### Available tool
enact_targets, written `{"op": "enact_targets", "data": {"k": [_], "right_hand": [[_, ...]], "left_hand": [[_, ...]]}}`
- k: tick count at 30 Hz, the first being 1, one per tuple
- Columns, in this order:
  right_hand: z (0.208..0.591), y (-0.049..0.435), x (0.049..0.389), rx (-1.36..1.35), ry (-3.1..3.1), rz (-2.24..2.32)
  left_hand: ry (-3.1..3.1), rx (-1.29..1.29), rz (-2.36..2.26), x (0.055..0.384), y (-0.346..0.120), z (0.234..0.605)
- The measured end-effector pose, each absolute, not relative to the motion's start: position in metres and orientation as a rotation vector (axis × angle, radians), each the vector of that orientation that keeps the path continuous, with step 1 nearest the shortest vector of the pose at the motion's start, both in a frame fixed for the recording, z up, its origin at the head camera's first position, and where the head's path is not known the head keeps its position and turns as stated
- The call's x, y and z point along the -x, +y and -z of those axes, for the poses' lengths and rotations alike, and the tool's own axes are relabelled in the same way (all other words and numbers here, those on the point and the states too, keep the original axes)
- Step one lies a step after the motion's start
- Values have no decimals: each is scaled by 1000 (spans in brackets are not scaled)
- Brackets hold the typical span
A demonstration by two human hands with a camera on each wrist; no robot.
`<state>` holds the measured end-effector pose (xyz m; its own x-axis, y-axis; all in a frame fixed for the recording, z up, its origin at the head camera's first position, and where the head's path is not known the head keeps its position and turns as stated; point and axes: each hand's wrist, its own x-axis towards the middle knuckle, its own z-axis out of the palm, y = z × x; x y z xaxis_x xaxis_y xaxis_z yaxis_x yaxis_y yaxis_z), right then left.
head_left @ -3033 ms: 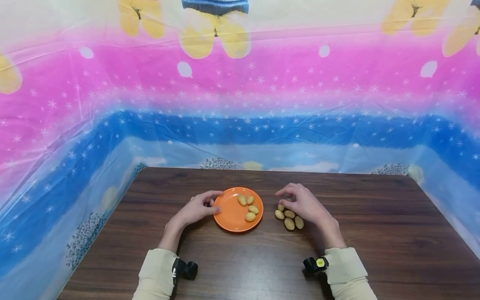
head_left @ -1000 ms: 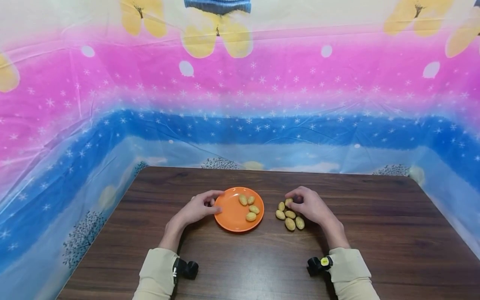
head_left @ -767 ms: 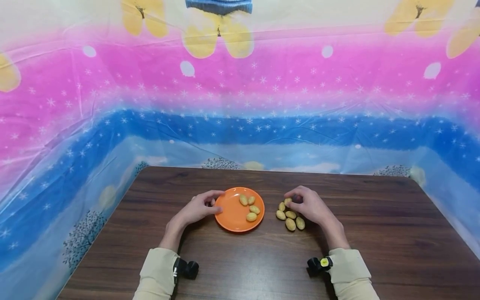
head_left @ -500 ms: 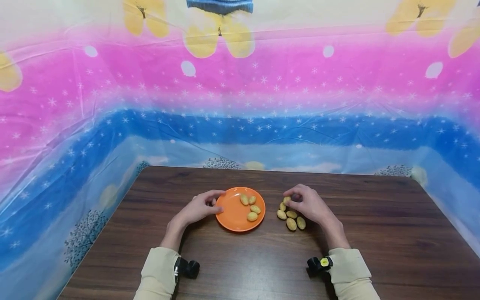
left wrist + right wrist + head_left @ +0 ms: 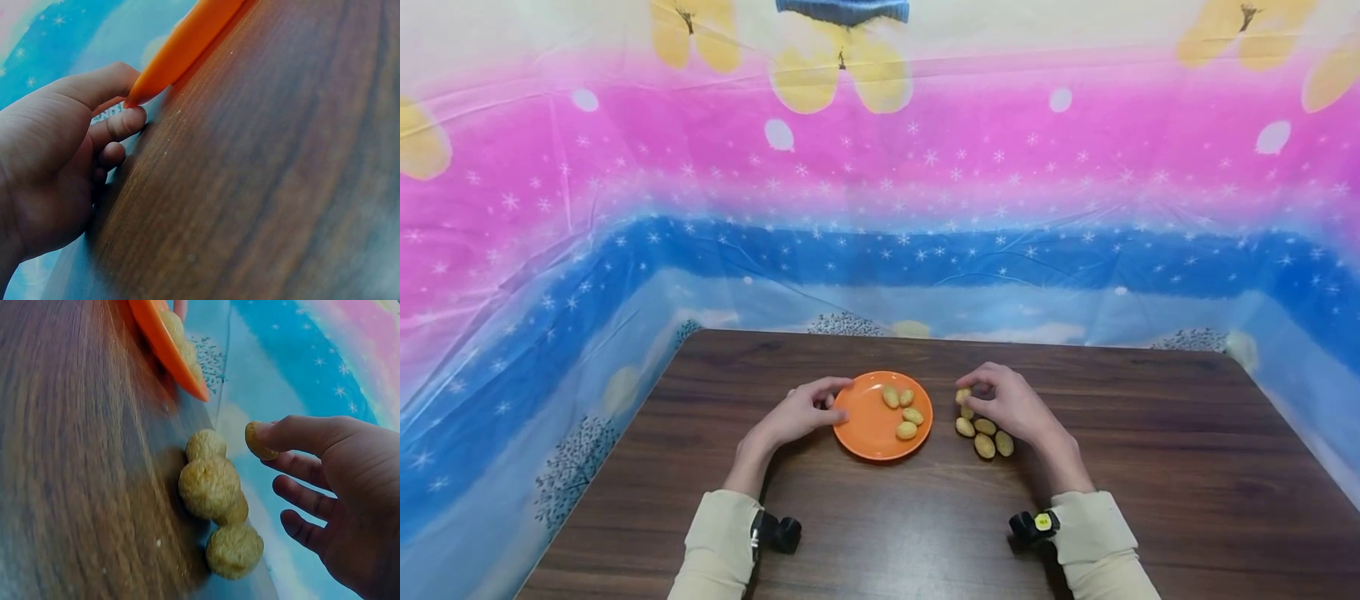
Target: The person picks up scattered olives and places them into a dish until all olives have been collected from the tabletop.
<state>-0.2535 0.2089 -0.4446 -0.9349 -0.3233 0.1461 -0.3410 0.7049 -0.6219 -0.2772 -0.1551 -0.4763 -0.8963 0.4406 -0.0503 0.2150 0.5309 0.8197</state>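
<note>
My left hand (image 5: 797,414) pinches the left rim of a round orange plate (image 5: 865,433) between thumb and fingers; the left wrist view shows the plate's edge (image 5: 181,50) in that grip. Several small yellow-brown potatoes (image 5: 907,430) lie on the plate's right half. My right hand (image 5: 1011,404) pinches one small potato (image 5: 257,441) between thumb and fingertips, held off the table in the right wrist view. Below and left of that hand, several more small potatoes (image 5: 984,446) sit in a cluster on the table, one partly hidden by the thumb.
Dark wood-grain table (image 5: 880,533) lies under everything. A patterned pink and blue cloth (image 5: 880,250) hangs along the back and sides. Each wrist wears a black camera (image 5: 786,533). A gap of bare table separates plate and potato cluster.
Three seconds ago the right hand hovered over the cluster; it then took hold of a small potato at the back and has moved left with it. The left hand keeps its place on the plate.
</note>
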Motion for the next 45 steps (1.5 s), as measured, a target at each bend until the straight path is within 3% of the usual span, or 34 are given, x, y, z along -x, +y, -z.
{"op": "enact_targets", "data": {"k": [27,37,45], "right_hand": [[438,160,255,-727,-2922,-977],[437,137,254,-785,-2925,-1016],[441,122,257,-832,-2960,-1001]], "left_hand": [[2508,-543,-1311,275,-155,475],[2469,-539,-1332,254,-147,439],[2476,-553,-1321,265,-150,455]]}}
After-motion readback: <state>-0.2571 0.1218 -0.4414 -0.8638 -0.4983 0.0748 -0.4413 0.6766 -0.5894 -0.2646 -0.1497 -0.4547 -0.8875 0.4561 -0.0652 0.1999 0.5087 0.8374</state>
